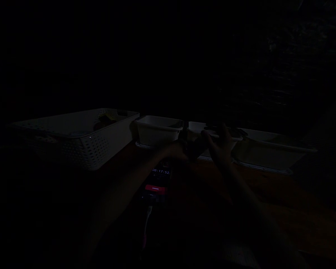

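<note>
The scene is very dark and only outlines show. My left hand is in the middle, its fingers curled against a dark object whose kind I cannot make out. To the right, my right hand is raised, thumb and fingers bent around something dark near their tips. Both hands are in front of a pale tub, hiding part of its rim and front. Below my left hand lies a phone with a lit timer and a red button.
A large white perforated basket stands at the left with dark and yellowish items inside. Another pale tub is beside it, and a wider tub stands at the right. A white cable runs from the phone across the brown tabletop.
</note>
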A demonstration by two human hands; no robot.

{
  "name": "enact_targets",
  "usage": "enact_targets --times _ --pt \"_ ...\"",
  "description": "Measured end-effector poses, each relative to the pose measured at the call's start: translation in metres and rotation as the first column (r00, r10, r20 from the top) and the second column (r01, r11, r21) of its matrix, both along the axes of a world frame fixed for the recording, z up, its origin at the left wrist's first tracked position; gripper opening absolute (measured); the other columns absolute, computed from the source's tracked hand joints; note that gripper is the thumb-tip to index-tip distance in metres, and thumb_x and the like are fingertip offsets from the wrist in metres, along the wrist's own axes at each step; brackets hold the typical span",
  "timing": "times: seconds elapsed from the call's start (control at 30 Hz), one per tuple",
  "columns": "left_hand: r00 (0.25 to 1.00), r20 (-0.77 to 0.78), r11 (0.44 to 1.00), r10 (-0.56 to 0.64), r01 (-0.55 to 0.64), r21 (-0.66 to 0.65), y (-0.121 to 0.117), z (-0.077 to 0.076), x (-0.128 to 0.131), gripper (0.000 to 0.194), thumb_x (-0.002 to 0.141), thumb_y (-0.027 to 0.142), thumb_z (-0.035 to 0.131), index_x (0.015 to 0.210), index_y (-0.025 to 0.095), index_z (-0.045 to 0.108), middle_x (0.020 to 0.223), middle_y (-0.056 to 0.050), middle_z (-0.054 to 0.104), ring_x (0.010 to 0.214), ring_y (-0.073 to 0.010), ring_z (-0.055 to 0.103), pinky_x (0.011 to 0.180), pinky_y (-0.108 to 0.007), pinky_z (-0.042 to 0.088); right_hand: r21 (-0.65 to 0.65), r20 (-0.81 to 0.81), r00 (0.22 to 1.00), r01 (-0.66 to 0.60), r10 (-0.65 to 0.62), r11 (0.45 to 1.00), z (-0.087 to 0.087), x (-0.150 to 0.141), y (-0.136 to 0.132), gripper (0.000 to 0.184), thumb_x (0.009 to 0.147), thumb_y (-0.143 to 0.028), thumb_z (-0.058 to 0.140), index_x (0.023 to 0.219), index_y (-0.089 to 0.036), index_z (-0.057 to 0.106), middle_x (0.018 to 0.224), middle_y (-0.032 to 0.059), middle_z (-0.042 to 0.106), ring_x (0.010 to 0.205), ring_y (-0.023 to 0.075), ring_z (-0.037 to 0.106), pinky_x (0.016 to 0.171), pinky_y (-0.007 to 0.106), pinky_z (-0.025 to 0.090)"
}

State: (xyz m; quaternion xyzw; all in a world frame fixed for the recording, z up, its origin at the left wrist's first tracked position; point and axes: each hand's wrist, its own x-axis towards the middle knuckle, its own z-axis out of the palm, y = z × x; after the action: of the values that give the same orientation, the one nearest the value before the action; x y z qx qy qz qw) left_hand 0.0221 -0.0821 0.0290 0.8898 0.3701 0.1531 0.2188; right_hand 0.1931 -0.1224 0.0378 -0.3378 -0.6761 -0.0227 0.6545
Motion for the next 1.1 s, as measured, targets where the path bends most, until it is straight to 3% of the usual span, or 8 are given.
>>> enact_targets --times 0.1,0.17,0.27,0.5,0.73,0.87,0.93,1.1 --pt "0.993 -0.005 0.991 0.114 -0.114 -0.070 0.004 -0.002 -0.002 0.035 0.072 0.023 0.061 0.104 0.011 0.062 0.098 -0.009 0.067 0.080 -0.0190 0.064 0.069 -0.027 0.050 -0.163 -0.117 0.979 -0.185 0.168 0.969 -0.006 -0.006 0.004 0.050 0.075 -0.041 0.066 0.117 -0.024 0.045 0.118 0.0077 0.056 0.106 0.0194 0.057 0.084 0.034 0.051" --pt "0.990 0.030 0.989 0.135 -0.132 -0.069 0.008 -0.004 -0.003 0.037 0.072 0.019 0.059 0.107 0.010 0.060 0.100 -0.010 0.067 0.082 -0.0193 0.064 0.070 -0.027 0.050 -0.277 -0.142 0.962 -0.264 0.232 0.924 -0.015 -0.011 0.010 0.060 0.072 -0.042 0.069 0.122 -0.026 0.041 0.117 0.0079 0.057 0.104 0.0205 0.058 0.084 0.035 0.052" --pt "0.991 0.089 0.995 0.104 -0.103 -0.015 0.009 -0.006 -0.002 0.038 0.070 0.016 0.060 0.108 0.011 0.060 0.102 -0.010 0.067 0.087 -0.0198 0.063 0.075 -0.028 0.051 -0.369 -0.146 0.948 -0.319 0.284 0.873 -0.029 -0.015 0.021 0.053 0.070 -0.045 0.070 0.113 -0.022 0.048 0.109 0.0080 0.061 0.095 0.0208 0.061 0.084 0.037 0.052" --pt "0.997 0.038 0.996 0.074 -0.075 0.040 0.002 -0.001 0.000 0.029 0.069 0.015 0.061 0.097 0.013 0.065 0.091 -0.007 0.069 0.084 -0.0196 0.063 0.074 -0.028 0.051 -0.386 -0.145 0.956 -0.293 0.256 0.875 -0.038 -0.015 0.030 0.054 0.070 -0.045 0.069 0.113 -0.021 0.048 0.110 0.0092 0.061 0.097 0.0212 0.060 0.087 0.039 0.050" --pt "0.997 -0.071 1.000 -0.002 0.002 -0.003 0.019 -0.012 -0.002 0.027 0.075 0.020 0.059 0.101 0.015 0.064 0.103 -0.005 0.067 0.092 -0.0168 0.062 0.079 -0.025 0.049 -0.389 -0.052 0.959 -0.276 0.278 0.879 -0.052 -0.016 0.039 0.056 0.066 -0.042 0.073 0.111 -0.019 0.050 0.105 0.0097 0.062 0.094 0.0211 0.060 0.082 0.038 0.049" --pt "0.996 -0.078 0.999 0.037 -0.039 -0.023 0.023 -0.007 -0.011 0.025 0.074 0.025 0.063 0.097 0.015 0.066 0.098 -0.006 0.069 0.087 -0.0178 0.063 0.075 -0.026 0.049 -0.406 -0.086 0.950 -0.308 0.300 0.860 -0.050 -0.019 0.036 0.051 0.066 -0.043 0.073 0.105 -0.016 0.054 0.104 0.0103 0.064 0.091 0.0207 0.062 0.080 0.037 0.050" --pt "0.999 -0.017 0.998 0.041 -0.042 -0.039 0.025 -0.001 -0.018 0.026 0.073 0.028 0.065 0.096 0.015 0.066 0.094 -0.006 0.069 0.083 -0.0184 0.063 0.075 -0.028 0.049 -0.425 -0.156 0.940 -0.340 0.303 0.839 -0.046 -0.022 0.030 0.050 0.067 -0.045 0.071 0.104 -0.017 0.055 0.103 0.0095 0.064 0.090 0.0207 0.062 0.079 0.036 0.051" --pt "0.963 0.236 0.991 -0.129 0.133 -0.004 0.038 0.003 -0.025 0.034 0.077 0.038 0.062 0.098 0.012 0.060 0.101 -0.009 0.067 0.092 -0.0173 0.062 0.083 -0.029 0.046 -0.439 -0.269 0.936 -0.330 0.229 0.836 -0.036 -0.024 0.020 0.048 0.068 -0.049 0.069 0.103 -0.018 0.055 0.102 0.0082 0.065 0.089 0.0202 0.063 0.076 0.033 0.052"
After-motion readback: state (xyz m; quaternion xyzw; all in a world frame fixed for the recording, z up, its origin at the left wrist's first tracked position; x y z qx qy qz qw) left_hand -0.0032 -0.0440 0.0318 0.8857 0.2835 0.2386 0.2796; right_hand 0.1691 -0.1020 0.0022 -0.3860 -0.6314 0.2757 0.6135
